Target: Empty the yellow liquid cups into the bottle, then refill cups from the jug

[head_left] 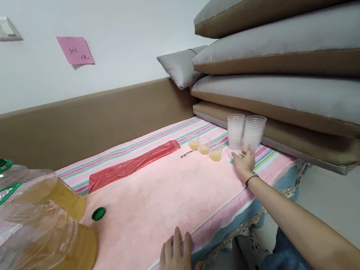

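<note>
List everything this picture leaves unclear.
All in the head view:
- Front jug: left side cut off by the left edge.
- Rear jug: lower part behind the front jug.
- Pink note: lower scrawl too small to read.
- Cup stacks: count blurred by overlapping clear walls; right hand's grip unclear.
</note>
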A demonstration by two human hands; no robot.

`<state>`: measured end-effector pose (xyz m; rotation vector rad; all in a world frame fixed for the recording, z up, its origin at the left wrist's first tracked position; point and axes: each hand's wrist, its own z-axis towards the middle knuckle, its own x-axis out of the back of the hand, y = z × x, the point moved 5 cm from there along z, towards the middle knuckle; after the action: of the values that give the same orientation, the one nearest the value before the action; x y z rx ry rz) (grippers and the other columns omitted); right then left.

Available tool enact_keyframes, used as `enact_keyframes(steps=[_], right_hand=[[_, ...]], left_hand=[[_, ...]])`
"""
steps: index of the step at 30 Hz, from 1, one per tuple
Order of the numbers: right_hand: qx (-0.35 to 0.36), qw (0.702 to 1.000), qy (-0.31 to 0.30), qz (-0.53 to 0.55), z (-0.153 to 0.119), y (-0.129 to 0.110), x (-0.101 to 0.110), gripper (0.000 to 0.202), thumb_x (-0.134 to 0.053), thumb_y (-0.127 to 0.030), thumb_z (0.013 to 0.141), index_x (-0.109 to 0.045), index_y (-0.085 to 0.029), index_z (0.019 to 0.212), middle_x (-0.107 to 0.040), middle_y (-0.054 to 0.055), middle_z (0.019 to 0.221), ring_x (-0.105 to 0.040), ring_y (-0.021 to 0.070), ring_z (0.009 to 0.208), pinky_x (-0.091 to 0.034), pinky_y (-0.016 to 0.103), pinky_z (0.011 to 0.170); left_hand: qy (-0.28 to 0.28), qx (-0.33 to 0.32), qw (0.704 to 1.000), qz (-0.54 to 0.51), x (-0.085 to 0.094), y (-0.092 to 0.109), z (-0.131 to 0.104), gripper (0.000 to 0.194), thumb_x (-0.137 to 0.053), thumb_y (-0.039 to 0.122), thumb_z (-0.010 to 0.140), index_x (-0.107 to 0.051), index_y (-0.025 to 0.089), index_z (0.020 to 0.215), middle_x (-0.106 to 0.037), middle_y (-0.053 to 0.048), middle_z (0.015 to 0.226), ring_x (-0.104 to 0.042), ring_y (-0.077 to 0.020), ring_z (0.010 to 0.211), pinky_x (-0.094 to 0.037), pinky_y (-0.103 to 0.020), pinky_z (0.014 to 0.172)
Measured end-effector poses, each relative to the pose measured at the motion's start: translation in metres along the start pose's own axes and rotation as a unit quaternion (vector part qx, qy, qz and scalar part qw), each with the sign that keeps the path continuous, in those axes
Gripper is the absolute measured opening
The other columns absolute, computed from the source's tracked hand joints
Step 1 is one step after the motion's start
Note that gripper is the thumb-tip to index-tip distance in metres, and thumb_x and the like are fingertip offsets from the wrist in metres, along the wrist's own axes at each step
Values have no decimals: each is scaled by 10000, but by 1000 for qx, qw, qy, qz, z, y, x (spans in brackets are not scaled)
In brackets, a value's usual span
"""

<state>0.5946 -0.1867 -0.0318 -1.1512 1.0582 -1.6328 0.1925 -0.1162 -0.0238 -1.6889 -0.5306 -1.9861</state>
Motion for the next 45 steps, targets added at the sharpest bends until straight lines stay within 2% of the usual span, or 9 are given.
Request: enact_keyframes(steps=[9, 16, 20, 24, 29, 33, 36, 40, 45], right_hand=[[51, 994, -68, 65, -26, -25, 19, 482, -674, -486, 676, -586, -156, 1016, -654, 154, 1118, -605, 263, 903, -466, 436, 861], [146, 923, -335, 118, -129, -51, 2, 351, -730, -472, 661, -693, -192, 869, -741, 69, 865, -665, 236, 794, -515, 366, 743], [174, 895, -393, 119, -176, -58, -8, 295, -781, -347, 622, -718, -237, 889, -755, 57, 948, -666, 270, 919, -507, 427, 864], [182, 892, -400, 111, -189, -60, -11, 343, -800, -284, 592, -711, -263, 922, -739, 45, 955, -640, 290, 968, -481, 481, 931], [179, 899, -380, 123, -166, -65, -10, 770, -894, -342, 476, -603, -262, 1185, -712, 41, 1036, -643, 272, 977, -504, 435, 920], [144, 948, -251, 131, -100, -61, -6, 711, -738, -513, 681, -456, -228, 1269, -570, 112, 1258, -578, 249, 1087, -477, 415, 943], [105, 974, -165, 118, -51, -44, -9, 778, -715, -548, 664, -393, -215, 1289, -453, 152, 1371, -509, 273, 1178, -430, 466, 1005], [73, 977, -178, 95, -19, -14, -31, 822, -804, -467, 531, -458, -218, 1235, -545, 126, 1288, -561, 286, 1152, -447, 486, 1005], [78, 973, -210, 63, -17, 6, -58, 667, -768, -374, 573, -536, -229, 1182, -683, 83, 1125, -642, 285, 1108, -479, 465, 978]], left_hand=[[-66, 19, 997, -29, 13, 2, 1, 576, -590, 151, 799, -555, 249, 1365, -498, -91, 1486, -508, -301, 1290, -414, -466, 1094], [-108, 9, 990, -87, 24, -3, 4, 484, -501, 235, 898, -529, 204, 1380, -552, -104, 1428, -545, -282, 1234, -444, -437, 1060], [-89, 4, 991, -96, 26, -7, 6, 450, -456, 233, 924, -537, 180, 1363, -605, -99, 1364, -566, -262, 1207, -457, -417, 1038], [-75, -1, 992, -98, 25, -8, 5, 433, -479, 244, 918, -559, 177, 1338, -612, -106, 1356, -581, -264, 1185, -471, -423, 1016], [-71, -11, 991, -116, 19, -11, 4, 435, -502, 278, 916, -564, 200, 1339, -605, -97, 1372, -584, -255, 1194, -480, -412, 1012], [-38, -14, 993, -108, 9, -18, 0, 435, -544, 287, 897, -581, 222, 1325, -612, -78, 1371, -600, -247, 1189, -498, -395, 1002], [-35, -55, 993, -103, -2, -24, -1, 456, -562, 341, 892, -580, 237, 1335, -608, -70, 1380, -620, -258, 1173, -520, -380, 977], [-27, -94, 990, -99, -15, -36, -1, 477, -564, 406, 893, -576, 251, 1344, -616, -61, 1369, -644, -255, 1143, -537, -359, 952], [8, -106, 992, -69, -31, -37, -2, 496, -636, 407, 839, -600, 273, 1315, -648, -45, 1329, -667, -260, 1091, -551, -362, 925]])
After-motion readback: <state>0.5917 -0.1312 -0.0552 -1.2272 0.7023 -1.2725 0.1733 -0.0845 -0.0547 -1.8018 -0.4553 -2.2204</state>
